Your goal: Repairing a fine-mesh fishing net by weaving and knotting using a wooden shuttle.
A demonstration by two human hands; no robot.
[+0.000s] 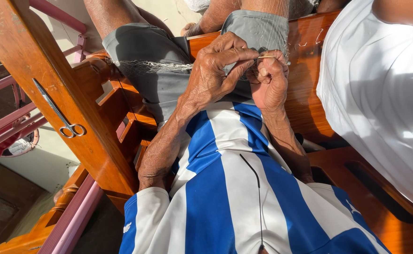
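While both hands meet at upper centre, left hand (pixel 213 70) pinches thin pale netting needle (pixel 267 57) — right hand (pixel 270 82) grips fine translucent mesh net (pixel 277 23); steel scissors (pixel 58 113) left, on wooden armrest (pixel 41 80).

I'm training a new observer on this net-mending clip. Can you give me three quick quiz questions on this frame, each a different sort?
1. True or false: the scissors are in the left hand.
2. Multiple choice: what do both hands work on? A) a rope coil B) fine netting C) a wooden peg
3. Fill in: the right hand pinches a thin pale ____ between its fingertips.

Key
1. False: they lie on the wooden armrest, apart from both hands.
2. B: the netting is drawn across the lap, over the grey shorts.
3. Stick, probably a netting needle; it is too small to tell more.
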